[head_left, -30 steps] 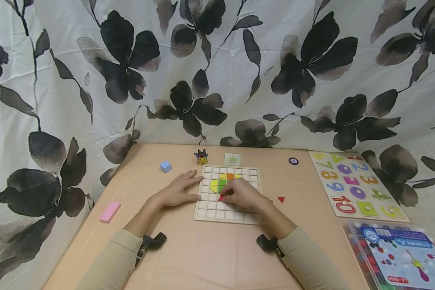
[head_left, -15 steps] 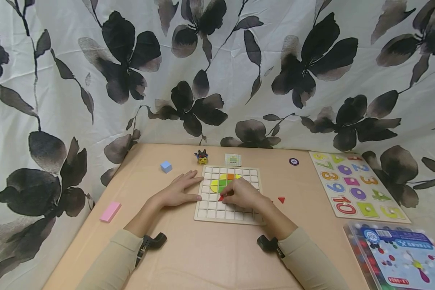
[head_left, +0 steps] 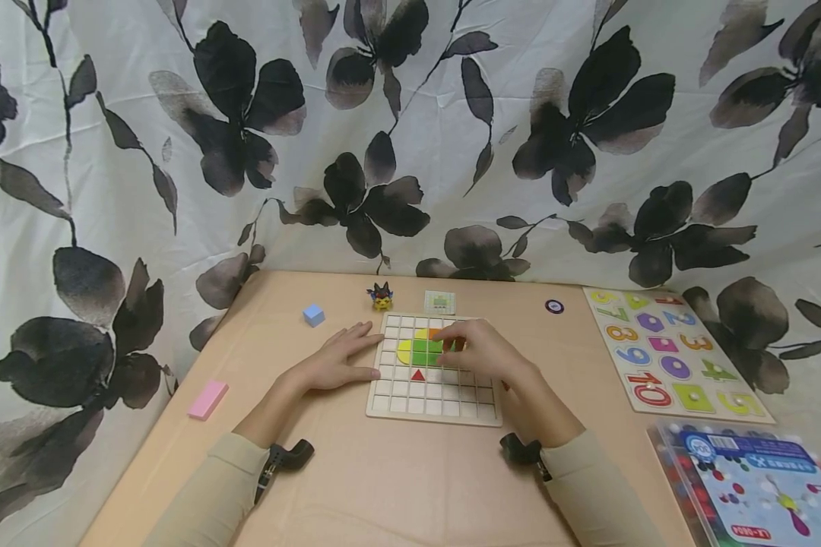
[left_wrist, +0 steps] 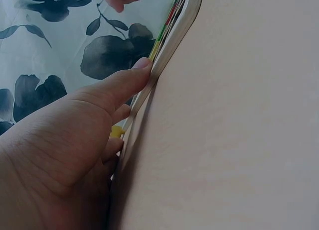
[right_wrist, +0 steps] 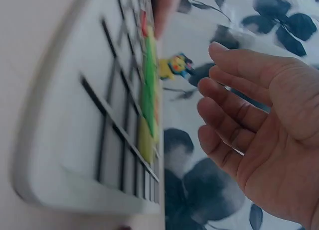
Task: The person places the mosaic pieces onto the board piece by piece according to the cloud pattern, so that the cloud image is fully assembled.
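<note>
A white grid board (head_left: 390, 403) lies on the table, bearing green pieces (head_left: 421, 352), a yellow rounded piece (head_left: 404, 351) and a partly covered orange piece. Below the green ones, a red triangle (head_left: 418, 374) sits in a cell. My left hand (head_left: 339, 355) rests at the board's left edge, thumb and fingers extended against it; in the left wrist view the thumb touches the rim. Over the board's right part hovers my right hand (right_wrist: 264, 110), fingers loosely bent and apart, holding nothing.
Behind the board are a small pattern card (head_left: 439, 302), a yellow-and-black figurine (head_left: 381, 296) and a blue cube (head_left: 313, 315). A pink block (head_left: 208, 400) lies left. A number board (head_left: 677, 357), a dark round disc (head_left: 554, 306) and a plastic box (head_left: 752, 479) are right.
My right hand has let go of the red triangle, leaving it in its cell, and moved up and right. The loose red triangle on the table is now hidden by that arm. My left hand stays put.
</note>
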A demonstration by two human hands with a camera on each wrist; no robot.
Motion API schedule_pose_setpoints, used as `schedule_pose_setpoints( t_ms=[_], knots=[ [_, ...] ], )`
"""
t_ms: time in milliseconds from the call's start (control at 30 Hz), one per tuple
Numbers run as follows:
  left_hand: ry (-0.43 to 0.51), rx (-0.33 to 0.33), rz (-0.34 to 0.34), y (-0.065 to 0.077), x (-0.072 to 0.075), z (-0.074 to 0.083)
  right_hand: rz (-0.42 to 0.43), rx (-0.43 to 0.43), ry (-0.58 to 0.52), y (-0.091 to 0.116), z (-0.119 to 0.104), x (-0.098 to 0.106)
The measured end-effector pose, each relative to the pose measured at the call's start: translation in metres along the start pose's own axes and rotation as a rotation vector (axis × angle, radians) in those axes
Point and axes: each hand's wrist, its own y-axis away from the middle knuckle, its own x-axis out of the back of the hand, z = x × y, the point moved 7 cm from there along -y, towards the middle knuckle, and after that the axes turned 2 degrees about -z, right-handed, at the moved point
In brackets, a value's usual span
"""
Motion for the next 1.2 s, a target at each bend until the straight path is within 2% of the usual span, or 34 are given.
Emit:
schedule_pose_setpoints(
  t_ms=[200, 433, 633, 867, 1033, 1200],
  knots=[
    [-0.005, 0.000, -0.001, 0.000, 0.000, 0.001, 0.037, -0.073, -0.042, 0.015, 0.011, 0.027],
    [-0.014, 0.003, -0.003, 0.000, -0.001, 0.000, 0.066, -0.084, -0.035, 0.027, 0.031, 0.052],
    [-0.013, 0.001, -0.001, 0.000, -0.001, 0.000, 0.075, -0.112, -0.042, 0.035, 0.052, 0.066],
    [-0.014, -0.004, 0.003, -0.001, -0.001, 0.001, -0.017, -0.107, -0.091, 0.041, 0.072, 0.065],
    [-0.012, -0.006, 0.003, 0.000, 0.000, 0.001, -0.119, -0.179, -0.097, 0.046, 0.088, 0.055],
    [-0.011, -0.002, -0.001, 0.000, -0.001, 0.000, -0.241, -0.224, -0.173, 0.049, 0.098, 0.044]
  ],
)
